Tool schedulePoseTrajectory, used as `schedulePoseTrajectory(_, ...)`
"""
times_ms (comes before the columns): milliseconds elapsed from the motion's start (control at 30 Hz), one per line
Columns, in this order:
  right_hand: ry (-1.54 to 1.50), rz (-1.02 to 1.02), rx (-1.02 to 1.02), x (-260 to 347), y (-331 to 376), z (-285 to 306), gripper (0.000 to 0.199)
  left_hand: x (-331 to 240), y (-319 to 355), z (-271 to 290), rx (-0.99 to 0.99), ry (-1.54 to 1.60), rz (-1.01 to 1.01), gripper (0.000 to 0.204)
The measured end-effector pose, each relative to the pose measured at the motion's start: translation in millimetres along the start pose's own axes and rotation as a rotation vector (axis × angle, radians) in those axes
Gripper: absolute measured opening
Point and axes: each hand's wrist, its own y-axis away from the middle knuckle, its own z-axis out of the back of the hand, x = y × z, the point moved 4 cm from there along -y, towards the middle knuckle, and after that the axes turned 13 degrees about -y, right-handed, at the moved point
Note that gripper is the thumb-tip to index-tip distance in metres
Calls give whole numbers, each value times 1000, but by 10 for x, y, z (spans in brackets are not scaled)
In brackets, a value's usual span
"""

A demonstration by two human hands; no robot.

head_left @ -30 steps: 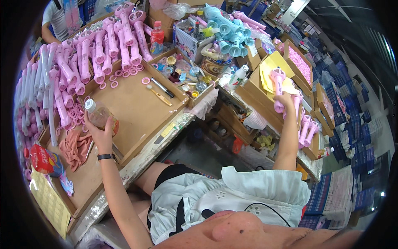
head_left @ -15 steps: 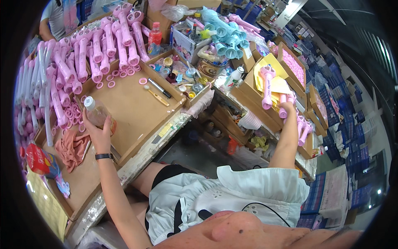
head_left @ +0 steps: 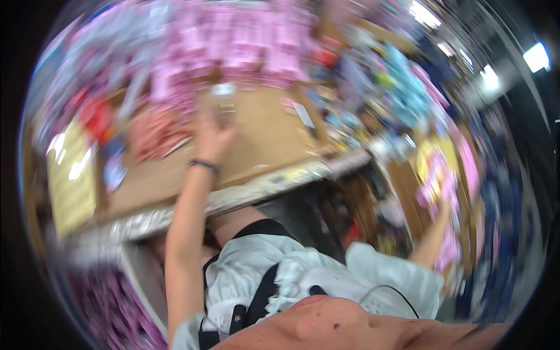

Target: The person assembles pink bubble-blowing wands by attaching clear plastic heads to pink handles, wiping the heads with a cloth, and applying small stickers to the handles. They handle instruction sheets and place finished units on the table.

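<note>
My left hand (head_left: pixel 213 135) is wrapped round a clear plastic bottle (head_left: pixel 226 105) with a white cap, standing over the brown cardboard tray (head_left: pixel 262 125). My right arm reaches out to the far right, where my right hand (head_left: pixel 441 205) is among pink wand-like toys (head_left: pixel 448 236); motion smears its fingers. A crumpled salmon cloth (head_left: pixel 154 134) lies to the left of the bottle. Rows of pink toy handles (head_left: pixel 245 38) are piled behind the tray. Everything here is blurred.
A red pack (head_left: pixel 96 119) and a yellow sheet (head_left: pixel 73 175) lie at the left. Small pots and tools clutter a box (head_left: pixel 344 125) right of the tray, near light-blue toys (head_left: pixel 405 87). The worn table edge (head_left: pixel 274 184) runs in front of me, with a bin of purple pieces (head_left: pixel 116 309) below left.
The view has swung left, so the table and both hands sit farther right in the picture. My left hand still holds the bottle; my right hand remains by the pink toys.
</note>
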Motion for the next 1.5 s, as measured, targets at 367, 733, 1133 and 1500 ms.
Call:
schedulePoseTrajectory(367,-247,551,-443,2186,459,258,44,438,307,2558,-678,-596,-140,27)
schedulePoseTrajectory(733,-614,1126,-264,3617,1516,253,25,1800,1389,4624,-173,-1083,1188,118)
schedulePoseTrajectory(1133,-804,1126,82,3746,2367,129,13,1508,1395,4726,-514,-1584,603,32)
schedulePoseTrajectory(1500,-1416,1466,1217,4840,4724,85,14,44,2360,4518,-992,-370,356,18)
